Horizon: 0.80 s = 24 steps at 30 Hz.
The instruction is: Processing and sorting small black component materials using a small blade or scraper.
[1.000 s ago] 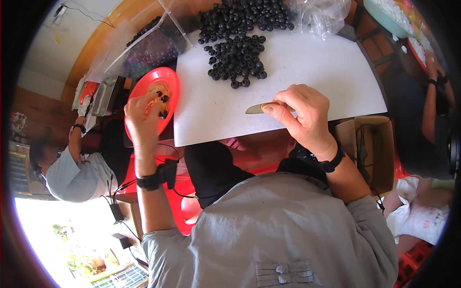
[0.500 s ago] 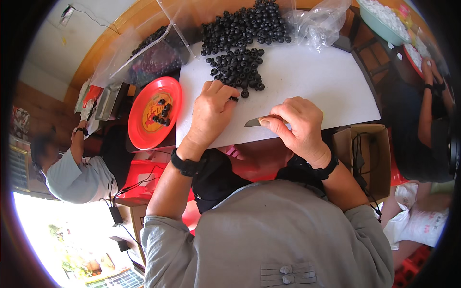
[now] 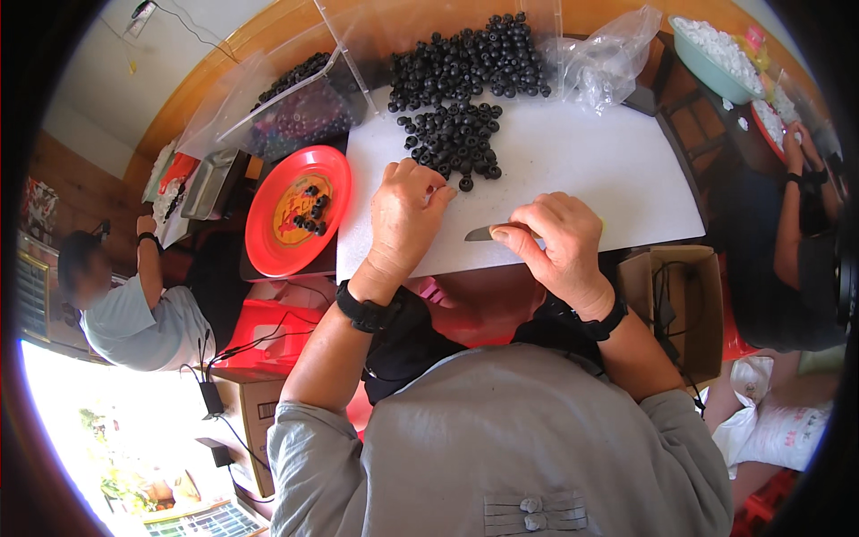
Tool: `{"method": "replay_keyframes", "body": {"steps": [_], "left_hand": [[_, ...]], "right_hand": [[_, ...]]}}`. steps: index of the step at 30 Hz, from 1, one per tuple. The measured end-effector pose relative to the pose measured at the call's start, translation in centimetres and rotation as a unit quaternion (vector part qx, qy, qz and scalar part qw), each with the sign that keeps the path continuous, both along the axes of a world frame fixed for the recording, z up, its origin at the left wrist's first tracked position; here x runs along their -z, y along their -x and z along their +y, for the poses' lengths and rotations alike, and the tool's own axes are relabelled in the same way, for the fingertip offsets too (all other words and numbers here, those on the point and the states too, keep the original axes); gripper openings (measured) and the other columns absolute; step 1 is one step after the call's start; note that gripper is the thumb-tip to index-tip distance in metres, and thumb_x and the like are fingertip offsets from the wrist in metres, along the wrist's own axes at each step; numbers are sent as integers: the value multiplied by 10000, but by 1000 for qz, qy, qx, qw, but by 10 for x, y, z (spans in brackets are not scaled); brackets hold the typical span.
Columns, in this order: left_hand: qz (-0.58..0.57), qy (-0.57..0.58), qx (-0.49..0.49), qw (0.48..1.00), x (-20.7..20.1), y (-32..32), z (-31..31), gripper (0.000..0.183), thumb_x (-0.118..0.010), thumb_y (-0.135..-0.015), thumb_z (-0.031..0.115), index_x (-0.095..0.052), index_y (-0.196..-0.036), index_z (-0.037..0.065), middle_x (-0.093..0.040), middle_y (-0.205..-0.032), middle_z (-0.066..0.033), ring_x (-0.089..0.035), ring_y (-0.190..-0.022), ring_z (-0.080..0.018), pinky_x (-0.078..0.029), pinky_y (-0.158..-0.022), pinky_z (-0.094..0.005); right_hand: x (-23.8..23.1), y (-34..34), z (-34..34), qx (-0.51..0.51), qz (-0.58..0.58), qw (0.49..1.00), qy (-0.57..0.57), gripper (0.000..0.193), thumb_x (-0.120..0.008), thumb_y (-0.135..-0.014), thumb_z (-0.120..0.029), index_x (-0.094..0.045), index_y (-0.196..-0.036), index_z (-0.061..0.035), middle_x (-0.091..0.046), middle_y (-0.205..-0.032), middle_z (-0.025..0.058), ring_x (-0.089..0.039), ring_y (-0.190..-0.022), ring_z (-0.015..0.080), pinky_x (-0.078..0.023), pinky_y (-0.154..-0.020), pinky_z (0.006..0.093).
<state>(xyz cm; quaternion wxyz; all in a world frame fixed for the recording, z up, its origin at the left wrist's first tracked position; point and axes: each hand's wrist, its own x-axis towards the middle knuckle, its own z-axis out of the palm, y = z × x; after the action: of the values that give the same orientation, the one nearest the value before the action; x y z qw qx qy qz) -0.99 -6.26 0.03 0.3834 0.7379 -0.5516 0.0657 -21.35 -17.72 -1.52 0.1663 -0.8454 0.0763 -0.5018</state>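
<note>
Many black pieces [image 3: 455, 136] seem light and firm, best pinched by sides; right hand [image 3: 564, 242] grips knife [image 3: 480, 234]; left hand [image 3: 403, 213], I cannot tell.

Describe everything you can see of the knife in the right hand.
The knife has a short, greyish blade, metal by its look, that narrows to a tip pointing to the picture's left. The right hand grips it and hides most of the handle. The blade shows against the white work surface, near its lower edge in the picture; whether they touch is unclear.
</note>
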Motion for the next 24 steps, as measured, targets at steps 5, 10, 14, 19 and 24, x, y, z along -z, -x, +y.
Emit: {"method": "replay_keyframes", "body": {"steps": [5, 10, 14, 19, 24], "left_hand": [[-145, 12, -26, 989, 4, -3, -1, 109, -731, -817, -11, -741, -917, 29, -649, -906, -125, -621, -931, -337, -530, -778, -451], [-213, -25, -42, 976, 5, 0, -3, 126, -711, -823, -15, -733, -943, 15, -650, -951, -142, -609, -980, -366, -536, -806, -449], [-104, 16, -16, 994, 11, -13, 1, 183, -703, -856, -19, -743, -1033, -4, -677, -955, -110, -634, -909, -291, -535, -758, -377], [447, 15, 108, 888, -14, 8, 17, 241, -677, -943, -24, -730, -1177, -42, -701, -988, -91, -610, -777, -155, -496, -699, -273], [606, 81, 180, 771, -8, 21, 17, 235, -660, -988, -21, -716, -1212, -67, -717, -1011, -93, -626, -803, -134, -511, -704, -266]], "right_hand": [[1, 0, 1, 0, 4, 1000, 1, 287, -900, -779, -225, -637, -789, -109, -601, -699, 17, -589, -628, 242, -440, -564, 387], [1, 1, 0, 5, 9, 1000, 6, 275, -889, -794, -239, -645, -795, -113, -603, -700, 17, -590, -629, 239, -440, -565, 389], [-3, 0, 0, -10, 10, 1000, -25, 268, -876, -820, -239, -651, -775, -100, -599, -674, 24, -586, -608, 237, -440, -551, 381], [-17, 3, -3, -36, -13, 972, -231, 250, -843, -887, -195, -681, -782, -37, -651, -694, 73, -586, -566, 178, -434, -535, 318], [-17, -5, -8, -10, 21, 964, -264, 267, -843, -890, -229, -685, -783, -43, -653, -690, 66, -574, -549, 172, -429, -527, 323]]}}
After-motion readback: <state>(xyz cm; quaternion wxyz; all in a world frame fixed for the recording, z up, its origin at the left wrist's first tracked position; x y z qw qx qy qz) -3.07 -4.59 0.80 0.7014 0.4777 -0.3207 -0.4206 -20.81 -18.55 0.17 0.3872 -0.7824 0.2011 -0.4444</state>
